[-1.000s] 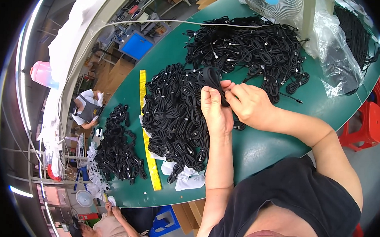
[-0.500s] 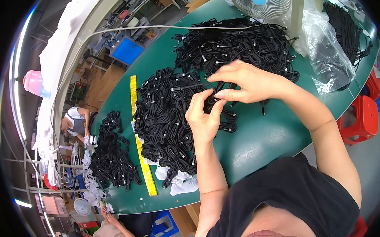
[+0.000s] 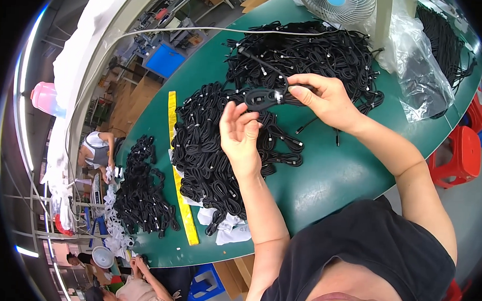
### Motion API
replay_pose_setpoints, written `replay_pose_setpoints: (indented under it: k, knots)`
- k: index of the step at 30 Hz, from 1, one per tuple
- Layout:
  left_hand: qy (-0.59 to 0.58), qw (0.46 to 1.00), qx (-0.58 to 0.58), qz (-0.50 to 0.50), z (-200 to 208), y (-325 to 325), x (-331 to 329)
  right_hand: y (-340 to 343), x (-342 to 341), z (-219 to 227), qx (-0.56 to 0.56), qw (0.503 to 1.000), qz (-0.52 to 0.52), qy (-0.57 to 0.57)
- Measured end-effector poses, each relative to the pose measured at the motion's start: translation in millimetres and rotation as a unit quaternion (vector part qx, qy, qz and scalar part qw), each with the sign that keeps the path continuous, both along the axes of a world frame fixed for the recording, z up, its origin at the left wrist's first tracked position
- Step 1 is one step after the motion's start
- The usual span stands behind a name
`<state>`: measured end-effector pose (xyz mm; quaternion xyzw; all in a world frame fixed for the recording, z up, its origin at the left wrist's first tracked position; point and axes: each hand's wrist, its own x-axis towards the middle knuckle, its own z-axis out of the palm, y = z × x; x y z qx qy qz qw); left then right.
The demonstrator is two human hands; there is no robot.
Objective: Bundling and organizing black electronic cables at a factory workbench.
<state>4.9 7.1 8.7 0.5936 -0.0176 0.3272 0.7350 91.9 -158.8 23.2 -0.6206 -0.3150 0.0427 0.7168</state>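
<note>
A bundled black cable (image 3: 262,99) is pinched between the thumb and fingers of my right hand (image 3: 329,103). Its looped end points left, with a shiny spot near my thumb, and a loose length with a plug runs up and left. My left hand (image 3: 240,139) is open, palm up and fingers apart, just below the looped end; whether a fingertip touches it I cannot tell. Under and beside my left hand lies a pile of coiled black cables (image 3: 206,149). Beyond my right hand spreads a larger heap of black cables (image 3: 304,54).
A yellow strip (image 3: 180,185) separates the middle pile from another cable pile (image 3: 142,200) on the green table (image 3: 325,181). At the far edge stand a fan (image 3: 336,6) and a clear plastic bag (image 3: 416,72). Red stools (image 3: 458,157) stand at right; co-workers sit at left.
My left hand has opened and drawn back left from the cable. My right hand now holds the bundle up with its loop showing, where both hands were pinching close together before.
</note>
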Motion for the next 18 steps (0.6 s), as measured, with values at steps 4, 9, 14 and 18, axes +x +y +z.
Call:
replay_pose_setpoints:
  k: [4, 9, 14, 18]
  knots:
    - [0.005, 0.984, -0.07, -0.161, -14.6, -3.7, 8.5, 11.9, -11.8, -9.9, -0.002, 0.999, 0.039, -0.037]
    - [-0.001, 0.971, -0.154, -0.183, -12.8, -0.8, 6.8, 2.5, -7.9, -4.0, -0.093, 0.9, -0.14, -0.403]
    - [-0.029, 0.959, -0.171, -0.224, -5.4, -5.3, 0.5, 3.2, 0.2, 12.9, -0.097, 0.849, -0.153, -0.497]
    - [0.013, 0.991, -0.066, -0.118, -7.3, -2.9, -0.4, -3.7, -1.2, 7.5, -0.157, 0.854, -0.057, -0.493]
